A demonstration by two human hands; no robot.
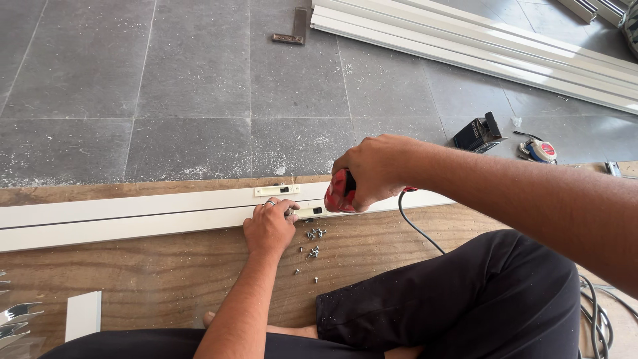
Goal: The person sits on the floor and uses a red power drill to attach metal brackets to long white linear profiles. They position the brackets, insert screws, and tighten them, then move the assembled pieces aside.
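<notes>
A grey tiled floor [186, 80] fills the far half of the scene, with long white profiles [478, 46] stacked at the far right. Nearer, a wooden board [166, 272] carries a long white frame rail [133, 216] running left to right. The person sits on the board in black trousers [465, 299]. The right hand [369, 169] is wrapped tight around the red grip of a corded power driver [340, 193], held down against the rail's near edge at its middle. The left hand [269, 226] lies just left of it, fingers curled and pressed onto the rail, holding nothing I can make out. A white latch plate [276, 191] sits on the rail's far side. Loose screws [314, 242] lie scattered just near of the hands. A tape measure [539, 150] rests far right.
</notes>
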